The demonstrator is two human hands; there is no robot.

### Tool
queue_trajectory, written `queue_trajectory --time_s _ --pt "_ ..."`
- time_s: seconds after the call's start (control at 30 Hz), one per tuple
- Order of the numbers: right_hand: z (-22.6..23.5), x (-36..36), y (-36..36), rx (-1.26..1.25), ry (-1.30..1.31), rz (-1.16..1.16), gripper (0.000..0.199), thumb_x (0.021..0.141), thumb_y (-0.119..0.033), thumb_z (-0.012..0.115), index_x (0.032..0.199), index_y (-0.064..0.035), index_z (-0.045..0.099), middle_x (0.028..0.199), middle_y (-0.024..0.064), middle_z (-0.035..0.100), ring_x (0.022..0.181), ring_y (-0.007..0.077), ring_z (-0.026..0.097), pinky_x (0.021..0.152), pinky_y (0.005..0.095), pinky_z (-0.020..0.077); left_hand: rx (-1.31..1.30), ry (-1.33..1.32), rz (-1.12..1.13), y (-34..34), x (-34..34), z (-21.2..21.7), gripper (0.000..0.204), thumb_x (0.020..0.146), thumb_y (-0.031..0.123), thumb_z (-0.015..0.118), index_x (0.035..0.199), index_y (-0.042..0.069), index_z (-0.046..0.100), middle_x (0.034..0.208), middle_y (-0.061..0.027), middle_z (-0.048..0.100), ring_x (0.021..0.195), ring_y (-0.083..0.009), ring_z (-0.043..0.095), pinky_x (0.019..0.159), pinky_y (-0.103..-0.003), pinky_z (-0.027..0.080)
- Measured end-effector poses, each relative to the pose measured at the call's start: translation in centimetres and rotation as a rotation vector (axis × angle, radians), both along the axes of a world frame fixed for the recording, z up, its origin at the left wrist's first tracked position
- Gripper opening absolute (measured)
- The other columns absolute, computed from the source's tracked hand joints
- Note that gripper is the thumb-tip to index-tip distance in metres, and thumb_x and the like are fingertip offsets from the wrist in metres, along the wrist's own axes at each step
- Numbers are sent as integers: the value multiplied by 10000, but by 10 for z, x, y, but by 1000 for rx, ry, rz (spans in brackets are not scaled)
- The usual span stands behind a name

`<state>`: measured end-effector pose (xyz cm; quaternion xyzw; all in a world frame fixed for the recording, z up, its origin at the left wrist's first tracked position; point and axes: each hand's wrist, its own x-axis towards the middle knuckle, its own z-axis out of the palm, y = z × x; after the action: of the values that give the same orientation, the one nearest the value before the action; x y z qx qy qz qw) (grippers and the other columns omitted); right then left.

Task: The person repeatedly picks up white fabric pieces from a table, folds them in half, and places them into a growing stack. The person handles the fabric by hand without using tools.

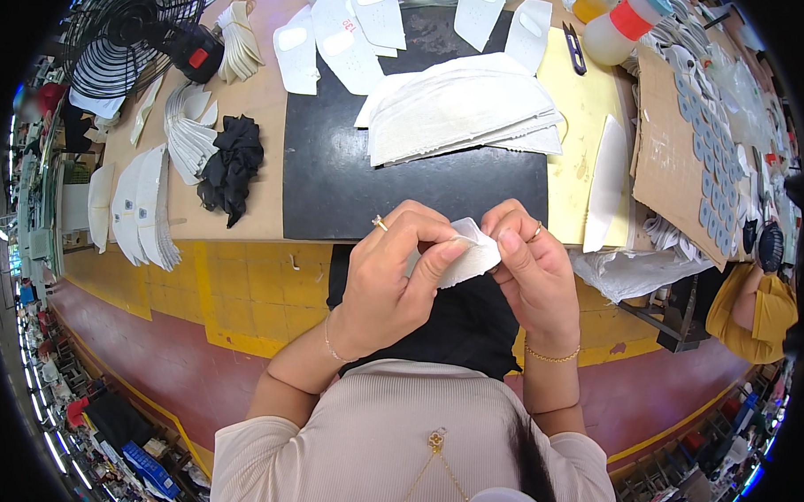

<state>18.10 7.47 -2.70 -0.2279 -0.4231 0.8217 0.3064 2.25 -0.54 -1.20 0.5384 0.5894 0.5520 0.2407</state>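
Observation:
A small white fabric piece is held just off the table's front edge, bent between my two hands. My left hand pinches its left side between thumb and fingers. The right side is gripped by my right hand, with the thumb on top. Beyond them, a stack of similar white fabric pieces with curved edges lies on a black mat. Part of the held piece is hidden behind my fingers.
White cut shapes lie at the mat's far edge. Thread snips and a bottle stand right, beside cardboard with grey discs. Left are a fan, black cloth and fabric bundles. Another person's yellow sleeve shows far right.

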Motion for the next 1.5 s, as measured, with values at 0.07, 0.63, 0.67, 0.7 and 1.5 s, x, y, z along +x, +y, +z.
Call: queue_trajectory --time_s 0.07,0.63,0.67,0.7,1.5 --pt "3 0 0 62 -53 -25 229 1009 -190 542 887 -1 584 983 26 513 862 86 533 785 241 478 -42 -52 -11 0 -1 0 69 881 36 668 892 -11 619 815 -115 634 686 -203 617 610 -281 488" --pt "16 -1 8 274 -204 92 110 920 -94 658 874 4 679 1032 35 567 848 68 522 726 205 436 36 200 -50 -15 -7 22 192 750 -54 671 922 11 615 901 -109 645 719 -225 653 641 -298 530" --pt "17 -3 7 291 -206 100 104 919 -94 659 877 0 677 1028 35 562 848 68 521 724 204 435 12 207 -47 -19 -8 29 208 744 -50 682 934 8 621 911 -114 650 734 -227 660 654 -295 536" --pt "20 -5 4 304 -207 96 97 917 -94 661 878 -6 675 1018 36 557 846 73 523 725 209 437 -12 213 -44 -22 -9 36 226 737 -46 693 947 6 628 922 -119 655 748 -228 667 667 -292 543" --pt "27 -38 -28 958 -306 -99 133 776 21 747 863 -27 659 1028 79 551 853 169 589 720 272 494 11 742 192 -46 -17 52 226 661 9 729 875 26 659 968 -68 662 819 -238 676 653 -310 560"
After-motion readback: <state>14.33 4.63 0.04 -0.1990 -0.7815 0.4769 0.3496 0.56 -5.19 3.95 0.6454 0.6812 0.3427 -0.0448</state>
